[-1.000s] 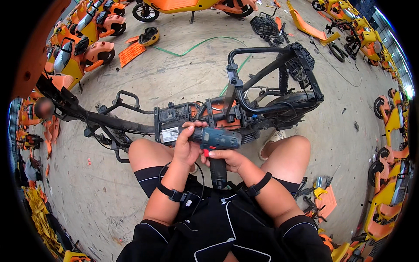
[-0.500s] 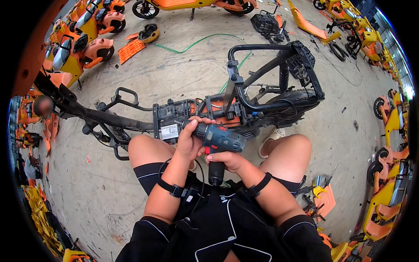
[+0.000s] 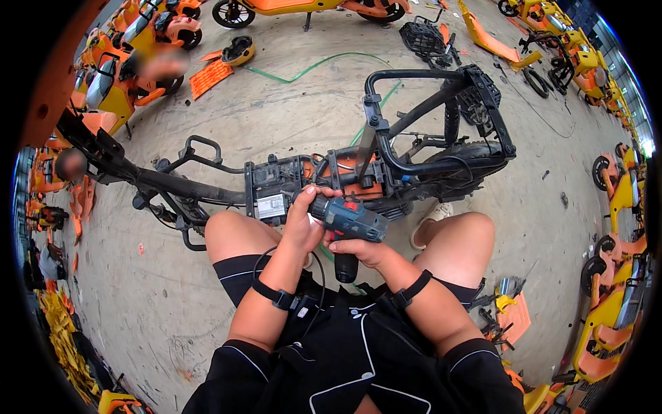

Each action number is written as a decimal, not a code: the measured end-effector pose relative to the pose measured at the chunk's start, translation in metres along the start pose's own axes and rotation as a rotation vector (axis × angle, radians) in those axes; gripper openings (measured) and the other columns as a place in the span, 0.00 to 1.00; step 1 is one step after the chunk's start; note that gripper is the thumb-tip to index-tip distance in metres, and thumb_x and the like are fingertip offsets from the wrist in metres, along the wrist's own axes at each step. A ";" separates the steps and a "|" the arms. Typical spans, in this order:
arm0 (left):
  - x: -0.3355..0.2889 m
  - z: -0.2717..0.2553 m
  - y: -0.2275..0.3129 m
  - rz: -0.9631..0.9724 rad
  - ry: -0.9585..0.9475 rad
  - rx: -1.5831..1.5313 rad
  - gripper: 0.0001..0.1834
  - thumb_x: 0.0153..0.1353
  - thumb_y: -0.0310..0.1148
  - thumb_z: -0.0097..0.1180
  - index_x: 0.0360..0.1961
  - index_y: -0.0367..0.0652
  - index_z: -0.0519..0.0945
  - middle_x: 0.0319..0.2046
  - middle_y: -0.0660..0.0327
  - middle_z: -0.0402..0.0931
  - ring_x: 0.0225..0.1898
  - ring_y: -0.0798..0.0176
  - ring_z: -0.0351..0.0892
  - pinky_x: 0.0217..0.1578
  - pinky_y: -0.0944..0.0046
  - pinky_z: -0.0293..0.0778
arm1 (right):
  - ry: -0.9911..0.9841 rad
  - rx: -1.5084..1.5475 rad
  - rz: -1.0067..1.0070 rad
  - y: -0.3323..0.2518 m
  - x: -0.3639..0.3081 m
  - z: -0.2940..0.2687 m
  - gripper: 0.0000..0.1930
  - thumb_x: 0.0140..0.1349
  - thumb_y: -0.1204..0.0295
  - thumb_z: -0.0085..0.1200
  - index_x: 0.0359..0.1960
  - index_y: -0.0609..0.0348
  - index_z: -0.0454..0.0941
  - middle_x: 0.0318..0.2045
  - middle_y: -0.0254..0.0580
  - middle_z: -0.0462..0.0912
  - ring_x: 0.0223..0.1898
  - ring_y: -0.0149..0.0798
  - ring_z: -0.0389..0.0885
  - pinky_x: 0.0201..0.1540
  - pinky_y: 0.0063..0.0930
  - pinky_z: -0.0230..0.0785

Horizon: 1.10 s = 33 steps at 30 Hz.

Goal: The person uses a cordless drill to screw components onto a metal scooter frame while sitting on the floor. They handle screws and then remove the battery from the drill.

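A cordless drill (image 3: 354, 220), dark blue-grey with red parts and a black handle, is held between my hands over my lap. My left hand (image 3: 301, 222) is closed round its chuck end, thumb up. Closed on the handle just below the drill's body is my right hand (image 3: 360, 251). Whether a bit sits in the chuck is hidden by my left fingers. Just beyond the drill lies a stripped black scooter frame (image 3: 189, 188), with a silver-labelled box (image 3: 271, 206) and orange parts (image 3: 358, 181) in its middle.
The frame's rear wheel (image 3: 476, 153) is to the right. A helmet (image 3: 238, 51) and an orange panel (image 3: 210, 79) lie on the concrete floor, crossed by a green strap (image 3: 303, 69). Loose parts (image 3: 507, 314) sit by my right knee. Yellow-orange scooters (image 3: 303, 7) stand all around.
The drill has tilted slightly, its handle base swinging up and away from my body. Both hands keep their hold. The whole view has shifted a little.
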<state>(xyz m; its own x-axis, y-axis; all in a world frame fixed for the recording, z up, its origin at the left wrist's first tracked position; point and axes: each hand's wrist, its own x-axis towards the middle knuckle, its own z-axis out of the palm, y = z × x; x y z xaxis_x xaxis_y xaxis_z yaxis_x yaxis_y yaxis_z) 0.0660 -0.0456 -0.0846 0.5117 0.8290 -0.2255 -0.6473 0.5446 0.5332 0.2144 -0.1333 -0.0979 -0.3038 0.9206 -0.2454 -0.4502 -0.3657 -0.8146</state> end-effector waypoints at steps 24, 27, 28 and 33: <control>0.005 0.005 -0.002 -0.034 0.046 0.035 0.12 0.71 0.43 0.56 0.42 0.46 0.78 0.44 0.58 0.81 0.53 0.53 0.81 0.54 0.43 0.80 | 0.060 0.092 0.110 -0.003 -0.003 -0.002 0.10 0.58 0.73 0.64 0.41 0.60 0.82 0.34 0.35 0.82 0.36 0.32 0.81 0.43 0.27 0.73; 0.003 0.003 0.001 -0.090 -0.036 0.027 0.12 0.73 0.44 0.55 0.47 0.48 0.76 0.51 0.56 0.79 0.56 0.49 0.80 0.53 0.42 0.81 | -0.014 0.092 0.143 -0.017 -0.002 -0.008 0.13 0.58 0.74 0.63 0.44 0.63 0.83 0.35 0.38 0.84 0.36 0.32 0.81 0.42 0.27 0.73; 0.002 0.000 -0.002 -0.041 -0.109 0.042 0.13 0.72 0.45 0.56 0.48 0.49 0.75 0.52 0.55 0.78 0.58 0.47 0.78 0.53 0.42 0.81 | -0.028 0.092 0.086 -0.020 -0.007 -0.007 0.16 0.58 0.76 0.62 0.49 0.64 0.81 0.38 0.39 0.85 0.39 0.34 0.83 0.45 0.29 0.75; -0.012 0.027 0.003 -0.038 -0.494 0.149 0.30 0.66 0.51 0.63 0.61 0.46 0.72 0.58 0.52 0.76 0.61 0.48 0.76 0.58 0.43 0.76 | -0.022 -0.328 -0.194 -0.078 -0.061 0.001 0.24 0.58 0.80 0.65 0.58 0.59 0.76 0.45 0.42 0.85 0.50 0.38 0.85 0.53 0.33 0.76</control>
<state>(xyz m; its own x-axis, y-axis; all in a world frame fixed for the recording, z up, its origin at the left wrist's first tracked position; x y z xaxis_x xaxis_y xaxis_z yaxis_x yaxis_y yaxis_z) 0.0729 -0.0577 -0.0581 0.7624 0.6305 0.1456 -0.5540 0.5198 0.6503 0.2673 -0.1609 -0.0192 -0.2589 0.9640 -0.0614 -0.2092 -0.1180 -0.9707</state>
